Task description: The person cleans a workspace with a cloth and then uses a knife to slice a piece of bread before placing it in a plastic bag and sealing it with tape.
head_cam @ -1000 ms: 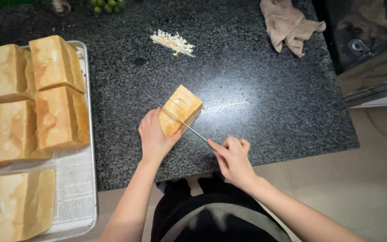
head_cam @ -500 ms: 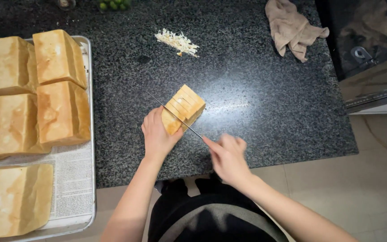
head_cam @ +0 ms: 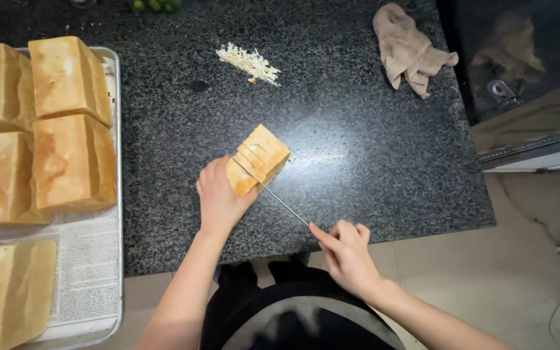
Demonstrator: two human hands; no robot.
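A small golden loaf of bread [head_cam: 262, 155], cut into several slices, lies on the dark speckled stone counter [head_cam: 358, 129]. My left hand [head_cam: 218, 201] presses against its near end. A long thin knife [head_cam: 268, 190] is gripped at the handle by my right hand [head_cam: 347, 254]. Its blade reaches up and left across the near part of the loaf, right beside my left fingers.
A metal tray [head_cam: 102, 272] lined with printed paper sits at the left and holds several whole loaves [head_cam: 72, 162]. A pile of pale crumbs [head_cam: 249, 63] and a crumpled beige cloth [head_cam: 409, 48] lie farther back. The counter's front edge runs just past my hands.
The knife has slid along its cut on the near part of the loaf. My left hand stays on the bread's near end, and the view has shifted slightly.
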